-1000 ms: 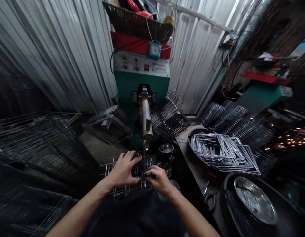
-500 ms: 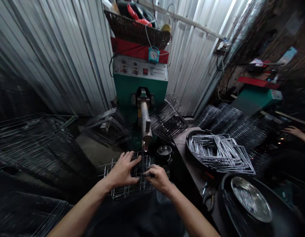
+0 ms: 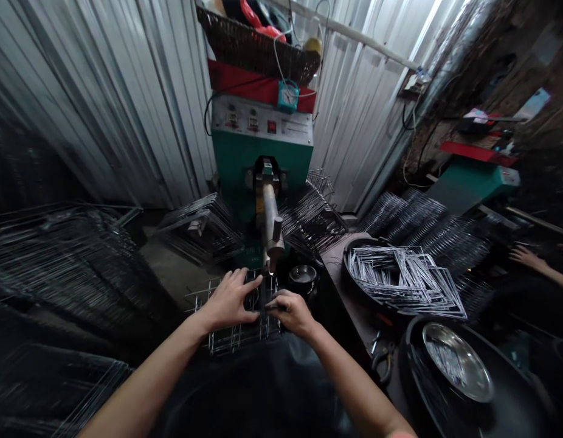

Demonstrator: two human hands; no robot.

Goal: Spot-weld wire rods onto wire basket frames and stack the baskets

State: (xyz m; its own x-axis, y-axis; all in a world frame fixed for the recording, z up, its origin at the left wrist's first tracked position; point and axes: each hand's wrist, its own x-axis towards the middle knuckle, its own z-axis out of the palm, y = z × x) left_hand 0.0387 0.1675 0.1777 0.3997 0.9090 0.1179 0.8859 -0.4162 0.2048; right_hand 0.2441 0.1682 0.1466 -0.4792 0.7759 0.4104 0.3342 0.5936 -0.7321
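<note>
A wire rack [image 3: 236, 336] lies in front of me, its far edge below the tip of the machine arm [image 3: 273, 234] of a green machine [image 3: 236, 155]. My left hand [image 3: 231, 301] rests over the rack with thumb and index finger spread apart, both reaching to a dark bar [image 3: 263, 298] that runs lengthwise. On the other side of that bar, my right hand [image 3: 290, 310] is closed in a pinch; what it holds is too small and dark to make out. The ends of its fingers are close to the bar.
Right of the rack stand a small metal bowl [image 3: 303, 274], a black tub of wire frames [image 3: 400, 280], pliers [image 3: 385, 364] and a round metal dish [image 3: 457, 362]. Wire racks [image 3: 72, 261] are stacked at left. Another person's hand [image 3: 528, 257] shows at far right.
The view has shifted slightly. Both hands keep nearly the same pose at the dark bar. The other person's hand has moved a little to the left.
</note>
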